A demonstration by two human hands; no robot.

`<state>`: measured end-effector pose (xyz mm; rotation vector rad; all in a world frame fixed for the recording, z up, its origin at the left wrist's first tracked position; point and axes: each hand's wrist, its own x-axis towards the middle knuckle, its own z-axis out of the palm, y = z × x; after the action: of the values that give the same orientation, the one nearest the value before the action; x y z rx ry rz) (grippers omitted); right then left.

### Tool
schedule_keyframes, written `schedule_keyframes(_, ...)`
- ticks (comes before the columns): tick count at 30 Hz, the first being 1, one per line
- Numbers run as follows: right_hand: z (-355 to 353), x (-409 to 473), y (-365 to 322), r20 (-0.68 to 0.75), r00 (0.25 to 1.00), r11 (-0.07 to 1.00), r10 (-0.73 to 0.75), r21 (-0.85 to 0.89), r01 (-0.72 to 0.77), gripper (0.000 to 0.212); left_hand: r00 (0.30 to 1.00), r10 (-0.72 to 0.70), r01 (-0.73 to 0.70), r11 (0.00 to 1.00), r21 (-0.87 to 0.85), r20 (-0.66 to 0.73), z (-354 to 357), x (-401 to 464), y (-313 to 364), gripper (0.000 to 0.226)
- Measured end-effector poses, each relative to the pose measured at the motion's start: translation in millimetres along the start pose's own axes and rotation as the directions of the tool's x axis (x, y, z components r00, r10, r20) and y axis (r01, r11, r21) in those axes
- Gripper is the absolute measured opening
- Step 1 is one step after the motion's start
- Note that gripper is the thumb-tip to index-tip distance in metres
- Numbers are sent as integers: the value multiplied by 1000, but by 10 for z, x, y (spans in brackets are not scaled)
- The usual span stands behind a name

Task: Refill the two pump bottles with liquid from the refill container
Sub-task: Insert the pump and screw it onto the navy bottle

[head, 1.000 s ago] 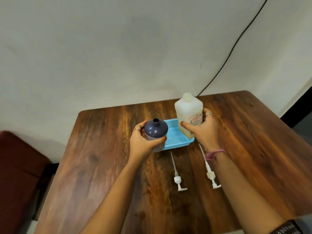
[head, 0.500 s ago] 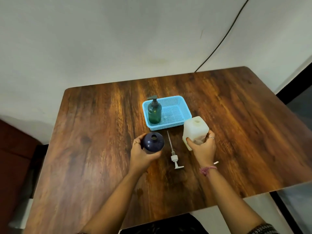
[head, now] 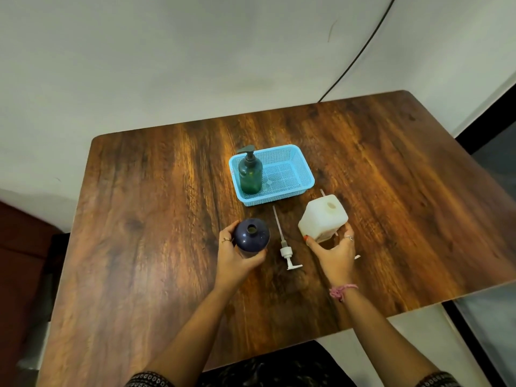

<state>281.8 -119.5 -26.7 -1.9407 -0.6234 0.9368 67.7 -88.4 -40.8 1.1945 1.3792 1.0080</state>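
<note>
Left of centre in the frame, the left hand [head: 237, 256] was wrapped around the dark blue bottle [head: 251, 238], fingers curled on its near side and thumb on the left. The bottle stood upright on the wooden table [head: 145, 219] with its neck open and no pump fitted.

Just right of it, a white pump head [head: 285, 248] lay flat on the table, its thin tube pointing up the frame towards the blue basket [head: 296, 169]. The basket sat above centre, and the green pump bottle [head: 250, 175] stood upright in its left end with its pump on.

Right of centre, the right hand [head: 333, 251] gripped the lower part of the white refill container [head: 323, 217], thumb on the left face and fingers on the right. The container's round mouth was uncapped. Whether its base touched the table could not be told. A second white pump [head: 356, 257] showed only as small ends beyond the hand and container.
</note>
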Motion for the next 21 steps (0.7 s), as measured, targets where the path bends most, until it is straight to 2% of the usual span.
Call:
schedule_keyframes(2, -59, -76, 91, 32, 986, 986, 166, -16, -165, 58, 1000, -8, 8, 1000, 9, 16, -6, 5, -16, 92)
schedule_keyframes(4, -43, -174, 163, -6, 994, 989, 112, -92, -113, 38, 1000, -14, 13, 1000, 24, 27, -24, 5, -45, 96)
schedule_keyframes(6, 33, -253, 176, -81, 977, 966, -198, -186, 180, 37, 999, -23, 22, 999, 44, 24, -32, -5, -73, 98)
schedule_keyframes(7, 36, -289, 211, -40, 943, 917, -331, -251, 311, 35, 999, -32, 31, 998, 48, 21, -29, -11, -81, 97)
schedule_keyframes(9, 78, -281, 222, 218, 868, 804, -446, -328, 495, 24, 999, -49, 48, 998, 41, 20, -11, -16, -88, 97)
schedule_keyframes(11, 76, -222, 235, 515, 754, 666, -407, -397, 631, 26, 998, -63, 62, 997, 47, 24, 0, 4, -99, 101)
schedule_keyframes(13, 119, -145, 222, 691, 640, 493, -337, -450, 745, 38, 997, -78, 77, 996, 44, 29, 9, 14, -107, 101)
schedule_keyframes(16, 201, -67, 164, 793, 552, 315, -257, -471, 824, 48, 996, -82, 81, 996, 47, 22, 21, 10, -111, 98)
schedule_keyframes(18, 241, -46, 129, 822, 538, 251, -186, -490, 835, 50, 997, -81, 80, 995, 56, 15, 20, 9, -104, 93)
schedule_keyframes(21, 301, -22, 89, 837, 523, 207, -161, -490, 847, 49, 997, -76, 75, 994, 75, 6, 11, 11, -100, 86)
